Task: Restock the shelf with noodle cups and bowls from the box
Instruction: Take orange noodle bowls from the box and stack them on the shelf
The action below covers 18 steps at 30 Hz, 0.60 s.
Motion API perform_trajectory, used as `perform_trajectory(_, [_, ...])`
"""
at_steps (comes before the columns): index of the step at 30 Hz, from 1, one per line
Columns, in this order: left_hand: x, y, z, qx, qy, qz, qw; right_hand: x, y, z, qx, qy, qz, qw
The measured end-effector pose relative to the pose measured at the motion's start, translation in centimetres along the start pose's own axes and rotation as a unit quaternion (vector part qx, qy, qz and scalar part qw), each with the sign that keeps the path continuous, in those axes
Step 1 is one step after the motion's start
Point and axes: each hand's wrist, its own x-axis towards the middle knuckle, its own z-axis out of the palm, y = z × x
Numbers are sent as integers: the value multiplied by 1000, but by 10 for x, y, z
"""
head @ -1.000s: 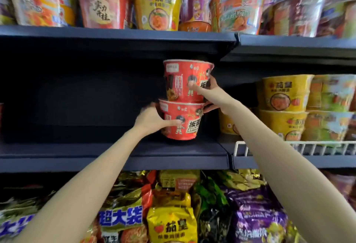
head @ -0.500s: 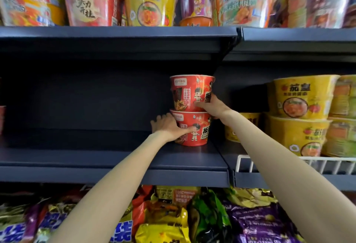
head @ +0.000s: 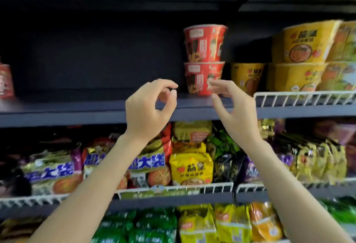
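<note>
Two red noodle cups stand stacked on the dark shelf (head: 77, 108), the upper cup (head: 205, 42) sitting on the lower cup (head: 202, 77). Both hands hover in front of the shelf edge, apart from the cups and holding nothing. My left hand (head: 149, 110) is to the left of the stack with fingers loosely curled. My right hand (head: 231, 108) is just below and right of the stack, fingers relaxed; its fingertips overlap the lower cup in view. The box is out of view.
Yellow noodle bowls (head: 306, 44) are stacked behind a white wire rail (head: 304, 96) to the right. A red cup (head: 5, 81) stands at the far left. The shelf between it and the stack is bare. Noodle packets (head: 190, 165) fill the lower shelves.
Both hands have let go of the stacked red cups and pulled back toward me. The view has tilted down, so the top shelf's cups are out of sight.
</note>
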Motion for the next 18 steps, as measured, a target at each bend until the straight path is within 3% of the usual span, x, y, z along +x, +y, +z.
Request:
perform_trajectory(2, [-39, 6, -22, -30, 3, 8, 1000, -45, -20, 6, -32, 21, -22, 999])
perform_trajectory(4, [-82, 10, -42, -47, -41, -2, 998, -94, -36, 14, -61, 3, -35, 998])
perform_trajectory(9, [-211, 16, -89, -53, -260, -90, 960, -225, -58, 25, -79, -179, -4, 981])
perform_trajectory(11, [-270, 26, -106, -35, -371, -172, 912, -282, -63, 28, -80, -238, 60, 966])
perform_trajectory(14, [-352, 49, -130, -9, -515, -301, 803, -362, -71, 25, -91, -292, 204, 930])
perform_trajectory(16, [-402, 60, -143, 14, -572, -361, 737, -410, -73, 20, -112, -360, 283, 882])
perform_trajectory(18, [-448, 68, -153, 39, -598, -411, 687, -451, -70, 17, -121, -455, 356, 807])
